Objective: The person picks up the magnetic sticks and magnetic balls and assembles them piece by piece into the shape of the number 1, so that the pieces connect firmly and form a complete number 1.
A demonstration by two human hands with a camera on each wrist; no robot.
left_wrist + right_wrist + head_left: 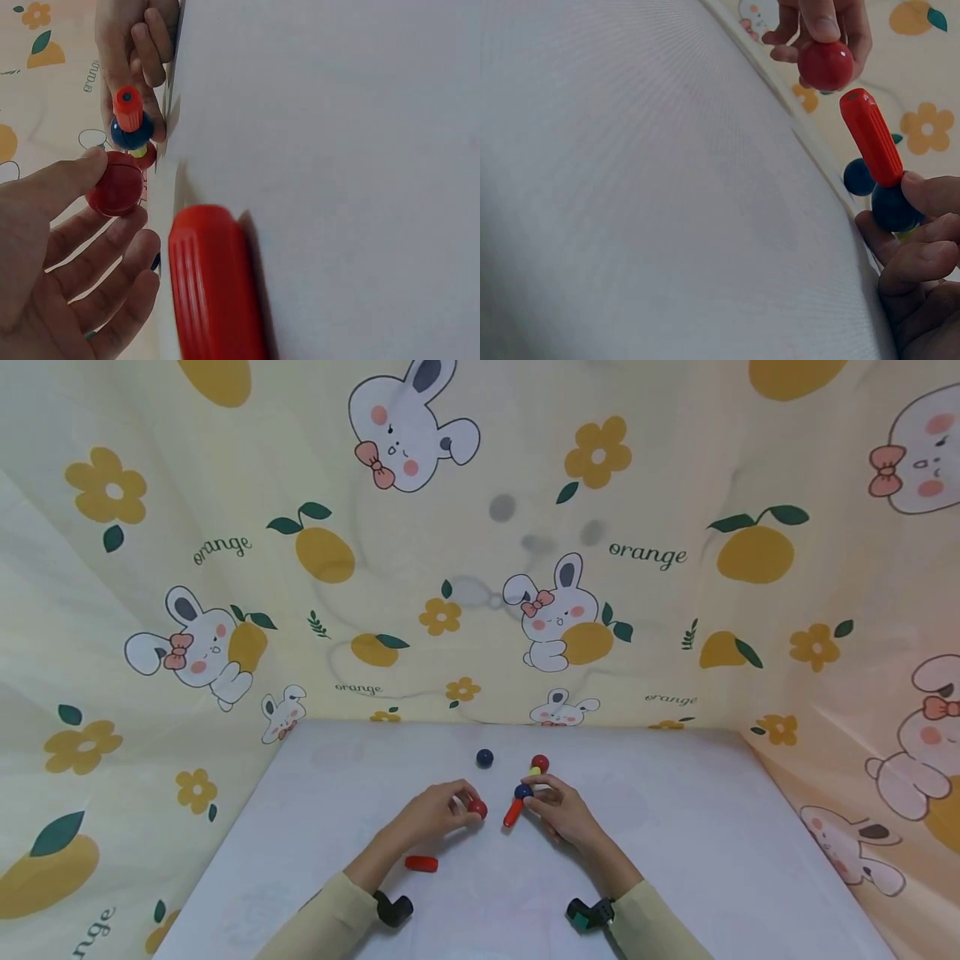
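Observation:
My left hand [441, 808] pinches a red ball [117, 184] between thumb and fingertips. In my right hand [564, 812] a dark blue ball [895, 208] is gripped between thumb and fingers. A ribbed red rod [871, 137] sticks out of that blue ball, its free end pointing toward me and the left hand's red ball. On the blue ball's far side a short yellow piece [535, 771] leads to another red ball [540, 763]. The two hands face each other a short way apart over the white table.
A loose red rod [422, 863] lies on the white table [675, 860] beside the left forearm. Farther back sits a second dark blue ball [485, 758]. A curtain [480, 527] printed with rabbits and oranges surrounds the back and sides.

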